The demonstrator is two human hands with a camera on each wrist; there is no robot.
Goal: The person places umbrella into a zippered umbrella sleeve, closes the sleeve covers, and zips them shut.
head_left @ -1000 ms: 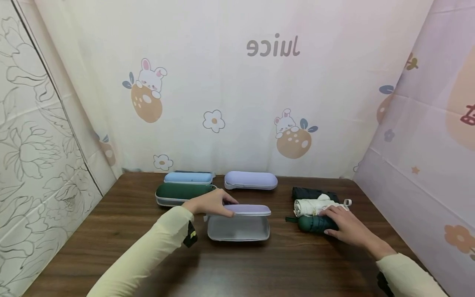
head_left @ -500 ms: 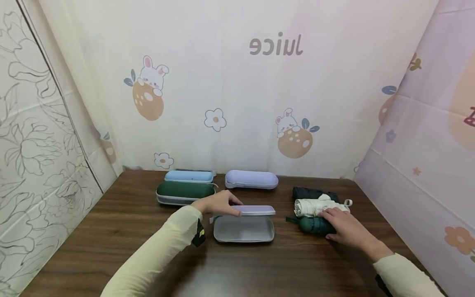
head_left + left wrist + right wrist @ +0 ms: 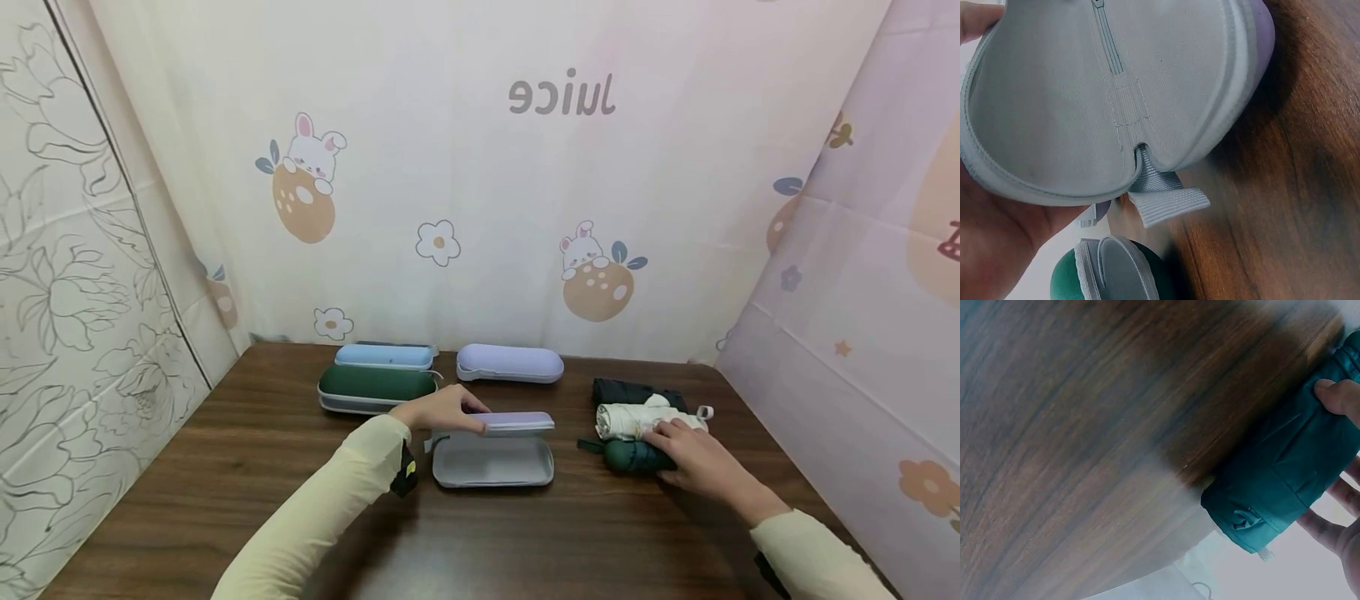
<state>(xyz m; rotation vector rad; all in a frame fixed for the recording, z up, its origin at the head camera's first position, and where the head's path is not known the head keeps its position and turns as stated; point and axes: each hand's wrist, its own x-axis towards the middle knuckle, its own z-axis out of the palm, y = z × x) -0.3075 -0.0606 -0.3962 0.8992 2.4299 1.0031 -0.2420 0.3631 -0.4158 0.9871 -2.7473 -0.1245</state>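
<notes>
In the head view an unzipped lilac case lies on the table, its grey inside facing the front. My left hand pinches its raised lid at the left end. Close up in the left wrist view, the case's grey lining and a grey loop tab show. My right hand grips a folded dark green umbrella, thumb on the near side and fingers on the far side. The umbrella's end is low over the wood in the right wrist view.
Behind the green umbrella lie a rolled white umbrella and a black one. A dark green case, a light blue case and another lilac case stand along the back, near the curtain.
Over the first half second my left hand and the lilac case shifted slightly right; since then they have hardly moved. The right hand stays at the green umbrella.
</notes>
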